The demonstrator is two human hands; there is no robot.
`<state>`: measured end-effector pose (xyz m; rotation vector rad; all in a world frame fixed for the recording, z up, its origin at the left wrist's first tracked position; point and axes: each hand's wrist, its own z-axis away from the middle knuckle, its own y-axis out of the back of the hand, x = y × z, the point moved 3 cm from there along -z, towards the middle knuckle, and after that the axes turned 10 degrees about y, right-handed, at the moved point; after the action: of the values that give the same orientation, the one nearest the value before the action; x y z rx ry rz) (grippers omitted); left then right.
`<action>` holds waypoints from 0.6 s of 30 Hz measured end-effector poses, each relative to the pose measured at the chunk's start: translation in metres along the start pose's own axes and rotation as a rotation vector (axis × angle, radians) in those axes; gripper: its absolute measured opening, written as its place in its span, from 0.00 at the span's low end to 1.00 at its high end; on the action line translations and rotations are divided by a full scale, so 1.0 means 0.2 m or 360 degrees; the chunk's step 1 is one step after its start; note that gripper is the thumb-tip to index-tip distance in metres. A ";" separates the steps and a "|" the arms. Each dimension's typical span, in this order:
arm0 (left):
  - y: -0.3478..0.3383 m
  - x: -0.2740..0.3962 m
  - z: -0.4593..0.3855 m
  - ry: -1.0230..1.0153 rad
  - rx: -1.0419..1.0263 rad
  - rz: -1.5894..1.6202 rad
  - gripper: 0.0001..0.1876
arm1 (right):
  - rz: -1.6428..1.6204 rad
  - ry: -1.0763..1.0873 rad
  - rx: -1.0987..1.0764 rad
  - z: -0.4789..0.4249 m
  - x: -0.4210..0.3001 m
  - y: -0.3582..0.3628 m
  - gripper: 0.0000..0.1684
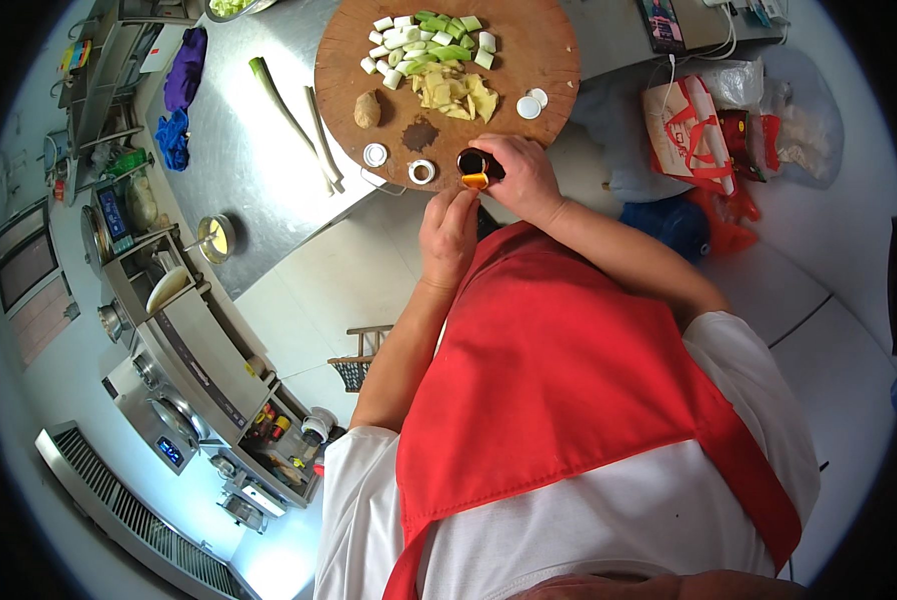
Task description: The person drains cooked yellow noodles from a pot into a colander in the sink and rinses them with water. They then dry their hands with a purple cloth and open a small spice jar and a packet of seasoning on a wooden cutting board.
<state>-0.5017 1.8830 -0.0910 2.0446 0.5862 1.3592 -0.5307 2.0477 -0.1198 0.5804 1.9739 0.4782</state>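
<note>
My right hand point(523, 176) holds a small dark bottle or jar point(481, 162) at the near edge of a round wooden chopping board point(546, 45). With its fingertips, my left hand point(450, 229) pinches a small orange piece point(475, 181) at the bottle; its exact kind is unclear. White cap-like pieces point(375, 155) and a white ring point(421, 172) lie to the left, and white discs point(529, 107) to the right. Farther back are cut scallion pieces point(403, 37), sliced ginger point(456, 94), a whole ginger piece point(367, 109) and a dark wet patch point(420, 133).
Scallion stalks point(287, 112) and a metal cup of yellow liquid point(216, 238) stand left on the steel table point(223, 97). Blue and purple cloths point(186, 69) lie at its far edge. A phone point(660, 26) and shopping bags point(688, 135) are on the right; a chair point(358, 364) is below.
</note>
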 end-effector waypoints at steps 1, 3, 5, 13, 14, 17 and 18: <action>0.02 0.00 0.01 0.0081 -0.0003 0.0043 0.16 | 0.0012 0.0007 -0.0005 0.00 0.00 0.00 0.27; 0.08 0.04 0.03 0.0238 -0.0009 0.0131 0.17 | 0.0007 0.0026 -0.0002 0.01 0.00 0.00 0.27; 0.16 0.04 0.03 0.0516 -0.0074 0.0362 0.16 | 0.0017 0.0047 -0.0011 0.00 -0.01 0.01 0.29; 0.29 0.01 0.04 0.1901 -0.0161 0.2143 0.17 | -0.0032 -0.0025 -0.0131 0.03 -0.03 0.01 0.46; 0.29 0.00 0.04 0.1933 -0.0216 0.2473 0.20 | -0.0035 -0.0074 -0.0126 0.04 -0.03 0.02 0.45; 0.33 0.00 0.02 0.2024 -0.0364 0.3054 0.21 | -0.0070 -0.0189 -0.0083 0.08 -0.05 0.03 0.44; 0.34 -0.01 0.03 0.1979 -0.0436 0.3209 0.23 | -0.0082 -0.0215 -0.0054 0.10 -0.05 0.05 0.44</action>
<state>-0.4960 1.8309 -0.0464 0.7096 -1.7235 3.2931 -0.5060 2.0517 -0.1159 0.5253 1.8446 0.4288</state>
